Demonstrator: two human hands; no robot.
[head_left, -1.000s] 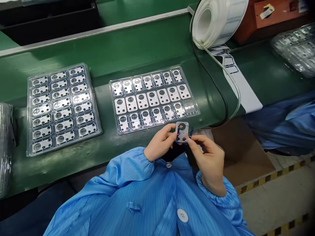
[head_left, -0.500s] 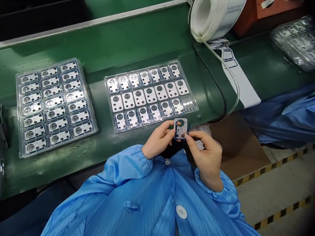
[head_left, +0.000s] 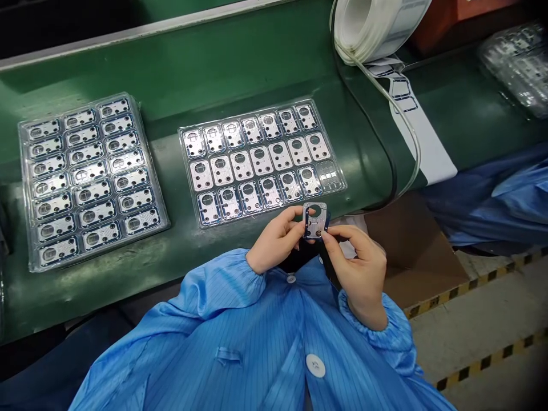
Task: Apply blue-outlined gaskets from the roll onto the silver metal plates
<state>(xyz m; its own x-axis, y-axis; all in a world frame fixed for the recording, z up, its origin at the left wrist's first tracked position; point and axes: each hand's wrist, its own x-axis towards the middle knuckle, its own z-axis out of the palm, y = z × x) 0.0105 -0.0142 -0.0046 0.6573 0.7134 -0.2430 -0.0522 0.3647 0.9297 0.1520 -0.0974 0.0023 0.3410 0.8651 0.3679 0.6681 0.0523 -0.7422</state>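
My left hand (head_left: pixel 279 238) pinches a small silver metal plate (head_left: pixel 315 226) by its left edge, between thumb and fingers. The plate is held upright in front of my chest, with a large round hole near its top and smaller holes below. My right hand (head_left: pixel 358 264) is closed at the plate's lower right corner, thumb and forefinger pinching a narrow blue adhesive strip (head_left: pixel 327 220). That strip lies along the plate's right edge; whether it sticks there I cannot tell. Just beyond my hands lies a clear plastic tray (head_left: pixel 257 221) of similar plates, with one pocket at its near right corner bare.
On the left stands a stack of filled plastic trays (head_left: pixel 165 220). A large white label roll (head_left: pixel 385 28) and its paper strip (head_left: pixel 434 162) are at the right, beside a black cable (head_left: pixel 381 148). A cardboard box (head_left: pixel 415 257) sits below the green bench (head_left: pixel 128 257).
The blue strip in my right hand has moved left, from beside the plate to its right edge. My left hand keeps hold of the plate. The view has shifted slightly.
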